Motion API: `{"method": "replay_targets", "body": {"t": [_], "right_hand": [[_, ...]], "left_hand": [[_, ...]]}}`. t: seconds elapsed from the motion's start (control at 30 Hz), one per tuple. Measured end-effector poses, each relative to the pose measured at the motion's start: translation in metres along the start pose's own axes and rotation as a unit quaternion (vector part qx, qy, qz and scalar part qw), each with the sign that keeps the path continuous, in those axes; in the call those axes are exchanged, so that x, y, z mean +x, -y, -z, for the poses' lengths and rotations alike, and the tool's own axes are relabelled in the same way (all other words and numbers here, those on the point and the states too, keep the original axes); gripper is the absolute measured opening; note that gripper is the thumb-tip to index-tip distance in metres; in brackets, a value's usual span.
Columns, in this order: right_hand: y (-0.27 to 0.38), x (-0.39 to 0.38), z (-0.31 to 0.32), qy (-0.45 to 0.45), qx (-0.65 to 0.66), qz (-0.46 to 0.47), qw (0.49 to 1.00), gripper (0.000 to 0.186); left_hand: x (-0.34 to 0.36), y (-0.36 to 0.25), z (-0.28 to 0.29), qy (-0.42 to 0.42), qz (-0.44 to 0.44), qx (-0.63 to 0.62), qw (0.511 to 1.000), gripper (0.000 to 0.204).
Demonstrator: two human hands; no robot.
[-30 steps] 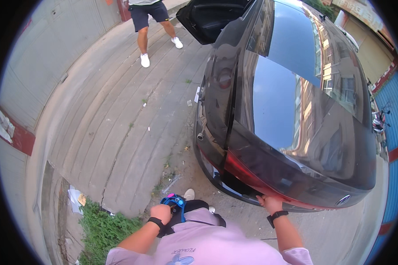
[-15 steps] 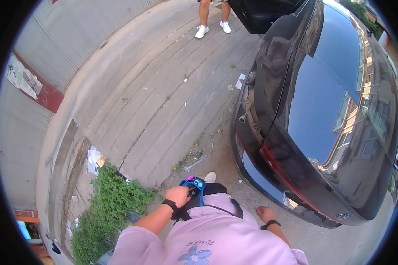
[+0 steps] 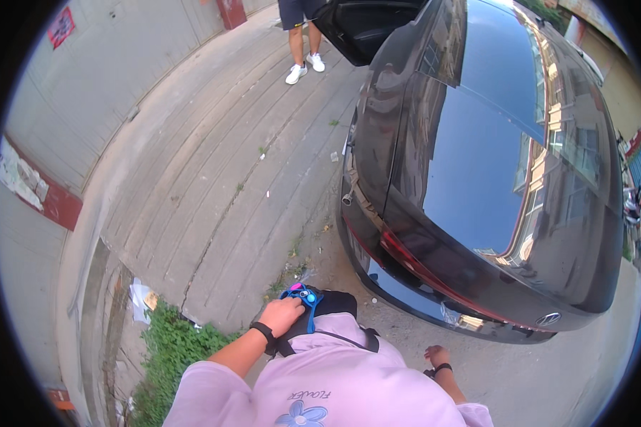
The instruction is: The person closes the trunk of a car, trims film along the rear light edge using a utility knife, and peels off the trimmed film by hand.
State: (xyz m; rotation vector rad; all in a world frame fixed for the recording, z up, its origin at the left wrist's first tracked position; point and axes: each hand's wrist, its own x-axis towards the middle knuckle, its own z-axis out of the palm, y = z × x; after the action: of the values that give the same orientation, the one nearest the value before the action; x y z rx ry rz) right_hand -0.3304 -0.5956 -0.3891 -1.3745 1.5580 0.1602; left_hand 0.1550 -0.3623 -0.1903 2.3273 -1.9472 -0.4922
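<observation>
My left hand (image 3: 285, 314) is at my waist, its fingers closed round a blue strap-like item (image 3: 314, 311). That item carries pink and light blue round pieces; its exact kind is unclear, and my hand hides part of it. It lies against a black bag-like thing (image 3: 336, 303) at the front of my body. Lower right, my right hand (image 3: 436, 354) hangs beside me, nearest the car's rear end. Its fingers are loosely bent and slightly apart, with nothing visible in them. Each wrist wears a dark band.
A dark car (image 3: 399, 206) fills the right side, a front door (image 3: 363, 28) swung out. Near that door stands a person in white shoes (image 3: 296, 73). Green weeds (image 3: 181, 341) grow at lower left beside a concrete edge. A grey metal wall (image 3: 121, 64) runs along the left.
The view has shifted, so the car sits further left and the person lower, with more of the legs showing. My left hand stays on the blue item; my right hand still hangs beside me.
</observation>
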Motion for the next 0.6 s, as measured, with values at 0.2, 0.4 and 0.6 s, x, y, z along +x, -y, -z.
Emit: {"method": "replay_targets", "body": {"t": [0.2,0.4,0.6], "right_hand": [[0.041,-0.008,-0.041,-0.02,0.056,0.059,0.996,0.027],[0.078,-0.029,-0.071,-0.052,0.018,0.075,0.996,0.024],[0.181,-0.056,-0.087,-0.088,0.039,0.103,0.99,0.022]], "left_hand": [[0.022,0.033,0.011,-0.011,-0.061,0.004,0.998,0.013],[0.081,0.086,0.025,0.005,-0.151,0.061,0.987,0.02],[0.137,0.152,0.089,0.046,-0.234,0.026,0.971,0.016]]}}
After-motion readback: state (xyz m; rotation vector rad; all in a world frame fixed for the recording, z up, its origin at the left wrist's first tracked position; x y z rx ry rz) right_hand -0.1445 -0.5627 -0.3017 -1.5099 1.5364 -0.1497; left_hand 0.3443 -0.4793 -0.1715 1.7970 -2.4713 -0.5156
